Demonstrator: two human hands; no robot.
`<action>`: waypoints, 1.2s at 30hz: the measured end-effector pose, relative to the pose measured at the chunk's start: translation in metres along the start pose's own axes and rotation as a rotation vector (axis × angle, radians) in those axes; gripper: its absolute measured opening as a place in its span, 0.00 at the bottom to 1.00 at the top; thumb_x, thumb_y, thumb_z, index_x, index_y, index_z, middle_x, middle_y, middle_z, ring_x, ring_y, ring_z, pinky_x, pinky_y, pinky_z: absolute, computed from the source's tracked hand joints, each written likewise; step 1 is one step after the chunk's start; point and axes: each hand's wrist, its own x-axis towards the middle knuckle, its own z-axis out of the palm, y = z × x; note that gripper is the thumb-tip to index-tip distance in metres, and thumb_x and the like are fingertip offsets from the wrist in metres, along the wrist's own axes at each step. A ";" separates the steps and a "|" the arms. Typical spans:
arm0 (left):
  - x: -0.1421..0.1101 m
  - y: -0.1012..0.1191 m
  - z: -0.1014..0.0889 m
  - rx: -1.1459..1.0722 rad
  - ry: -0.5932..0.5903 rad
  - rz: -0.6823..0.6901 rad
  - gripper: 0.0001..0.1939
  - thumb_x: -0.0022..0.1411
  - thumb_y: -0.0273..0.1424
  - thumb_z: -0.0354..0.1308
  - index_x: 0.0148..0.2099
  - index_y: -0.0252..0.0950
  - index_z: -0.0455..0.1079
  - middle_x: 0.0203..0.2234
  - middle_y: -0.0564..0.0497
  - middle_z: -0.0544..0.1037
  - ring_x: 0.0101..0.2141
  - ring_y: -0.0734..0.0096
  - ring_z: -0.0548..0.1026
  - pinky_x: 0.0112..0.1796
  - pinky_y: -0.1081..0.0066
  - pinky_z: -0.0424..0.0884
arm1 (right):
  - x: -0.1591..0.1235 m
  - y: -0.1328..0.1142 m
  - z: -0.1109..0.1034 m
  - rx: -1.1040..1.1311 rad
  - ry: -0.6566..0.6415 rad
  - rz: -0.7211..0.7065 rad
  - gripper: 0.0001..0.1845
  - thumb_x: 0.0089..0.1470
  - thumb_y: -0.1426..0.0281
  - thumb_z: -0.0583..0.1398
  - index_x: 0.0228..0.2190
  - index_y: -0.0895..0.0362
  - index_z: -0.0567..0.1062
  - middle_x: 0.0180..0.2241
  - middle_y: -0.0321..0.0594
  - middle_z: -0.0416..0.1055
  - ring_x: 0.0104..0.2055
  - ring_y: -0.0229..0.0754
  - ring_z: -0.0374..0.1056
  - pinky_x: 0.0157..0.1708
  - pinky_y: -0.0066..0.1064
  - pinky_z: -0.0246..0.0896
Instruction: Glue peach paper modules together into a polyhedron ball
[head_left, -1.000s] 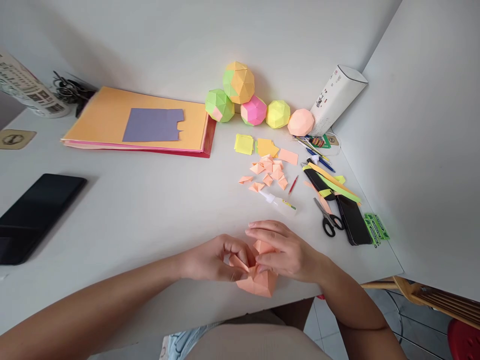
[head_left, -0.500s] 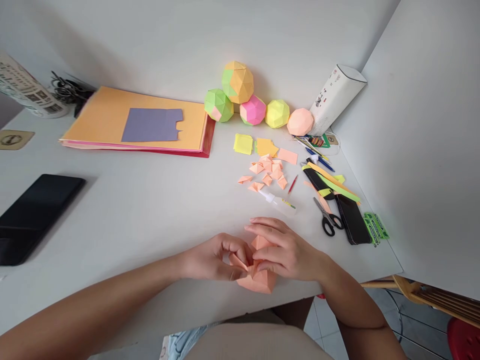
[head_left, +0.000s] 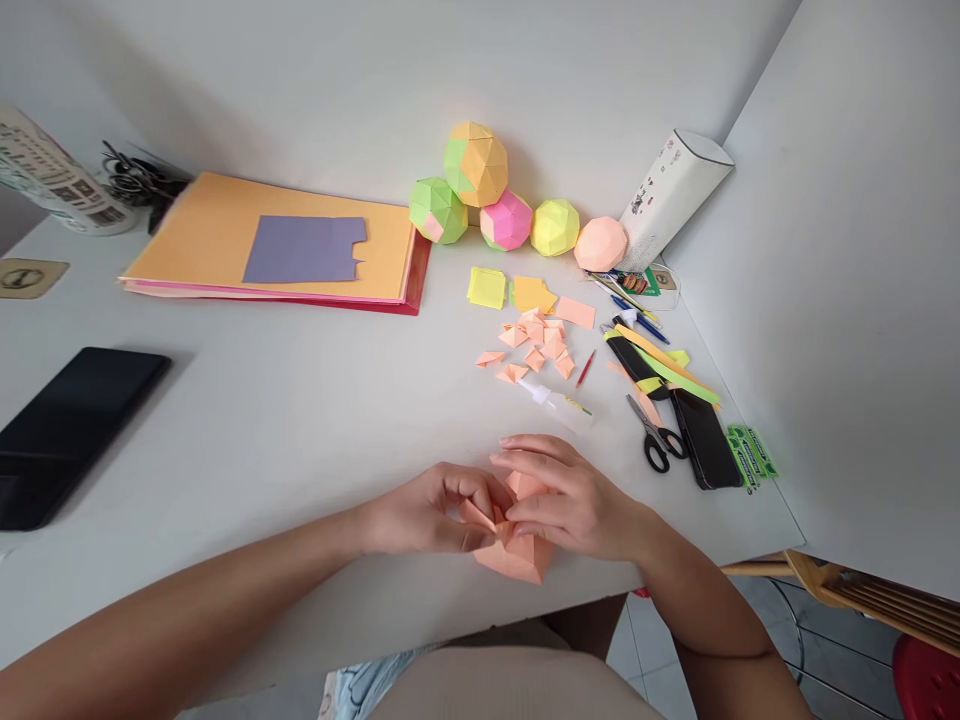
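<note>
A partly built peach origami ball rests near the table's front edge, between my two hands. On its left side, my left hand pinches a raised folded flap of the paper, thumb below and fingers bent above. My right hand grips the ball from the right, its thumb and fingertips close to the same joint; the upper fingers stretch over the top. Both hands hide much of the ball. Beyond them lie a glue bottle on its side and several small folded peach paper pieces.
Finished paper balls stand along the back wall beside a white box. Scissors and a black phone lie at right. Coloured paper sheets are stacked back left; a black tablet lies at far left.
My left thumb and fingers have shifted slightly upward at the flap, and the ball has tilted a little. My right hand stays nearly still. Everything else on the table is unchanged.
</note>
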 end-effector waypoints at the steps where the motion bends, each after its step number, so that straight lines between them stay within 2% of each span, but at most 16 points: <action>1: 0.000 0.000 0.000 -0.006 0.001 0.006 0.02 0.51 0.23 0.60 0.30 0.34 0.72 0.33 0.49 0.78 0.34 0.68 0.74 0.34 0.70 0.68 | 0.000 0.000 0.000 0.000 0.006 0.000 0.06 0.55 0.70 0.60 0.29 0.55 0.77 0.50 0.43 0.67 0.58 0.46 0.55 0.53 0.41 0.59; 8: 0.001 -0.002 -0.001 -0.037 0.014 0.023 0.03 0.50 0.21 0.60 0.27 0.33 0.70 0.33 0.49 0.78 0.34 0.70 0.74 0.34 0.71 0.68 | 0.002 -0.003 0.000 0.035 0.117 0.026 0.08 0.56 0.72 0.57 0.38 0.57 0.74 0.46 0.46 0.69 0.53 0.44 0.62 0.50 0.38 0.63; 15: 0.001 -0.002 -0.001 -0.034 0.035 -0.010 0.03 0.50 0.23 0.60 0.26 0.33 0.70 0.33 0.49 0.79 0.33 0.70 0.75 0.33 0.71 0.69 | -0.002 0.002 0.001 -0.066 0.084 -0.084 0.05 0.54 0.75 0.58 0.31 0.55 0.75 0.45 0.40 0.70 0.56 0.42 0.59 0.53 0.39 0.60; 23: 0.000 -0.005 -0.002 -0.034 0.029 -0.004 0.03 0.51 0.23 0.61 0.27 0.33 0.70 0.32 0.50 0.79 0.34 0.69 0.74 0.36 0.70 0.68 | -0.001 0.003 0.003 -0.057 0.063 -0.103 0.06 0.55 0.76 0.58 0.30 0.55 0.75 0.42 0.37 0.73 0.55 0.42 0.58 0.55 0.40 0.57; 32: 0.001 -0.004 -0.003 -0.025 0.010 0.023 0.04 0.51 0.21 0.60 0.29 0.34 0.73 0.32 0.51 0.78 0.34 0.71 0.73 0.36 0.72 0.68 | -0.003 0.003 0.003 -0.013 0.099 -0.110 0.09 0.56 0.78 0.57 0.27 0.57 0.75 0.38 0.38 0.75 0.53 0.43 0.62 0.51 0.40 0.62; 36: 0.001 -0.004 -0.003 -0.036 0.012 0.016 0.04 0.51 0.20 0.60 0.28 0.33 0.72 0.31 0.51 0.78 0.34 0.71 0.73 0.35 0.72 0.68 | -0.001 0.004 0.002 -0.043 0.074 -0.130 0.06 0.54 0.77 0.59 0.27 0.57 0.75 0.38 0.37 0.75 0.53 0.44 0.61 0.52 0.39 0.60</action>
